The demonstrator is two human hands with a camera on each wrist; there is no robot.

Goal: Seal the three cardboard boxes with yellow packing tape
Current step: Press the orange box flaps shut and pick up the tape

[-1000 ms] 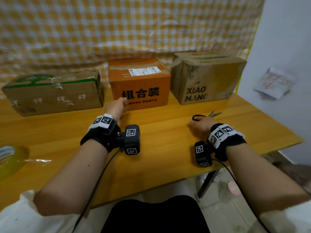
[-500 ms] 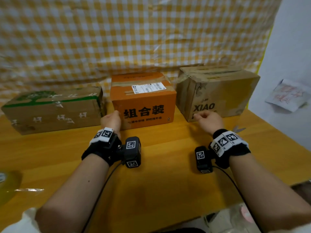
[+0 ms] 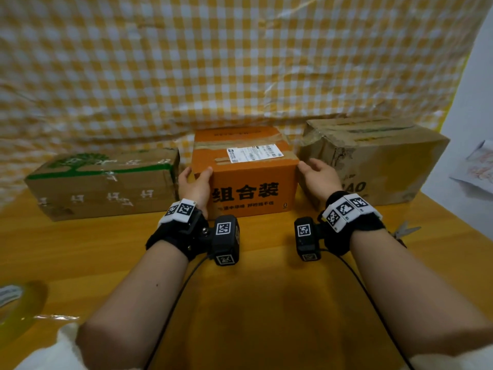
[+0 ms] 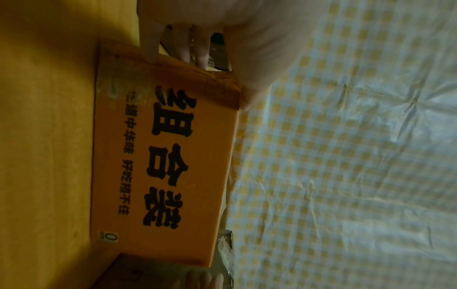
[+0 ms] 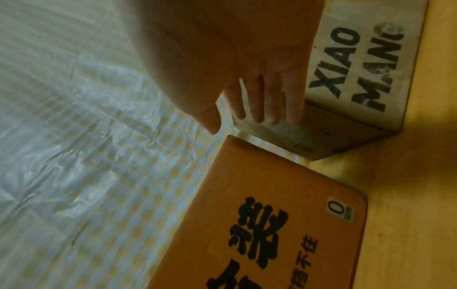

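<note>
Yellow-check plastic backdrop, wooden table. Left hand grips orange box at left front corner, thumb on top. Right hand spread, hovering beside right edge, holding nothing. XIAO MANG box just right of grip, green-print box just left. Risk: one-sided pull skews box into neighbours. Tape roll well apart.

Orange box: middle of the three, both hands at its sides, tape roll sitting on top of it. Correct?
Not quite. The tape roll lies on the table at the near left edge, not on the orange box; the head view shows it. The rest holds: left hand and right hand flank the middle box.
</note>
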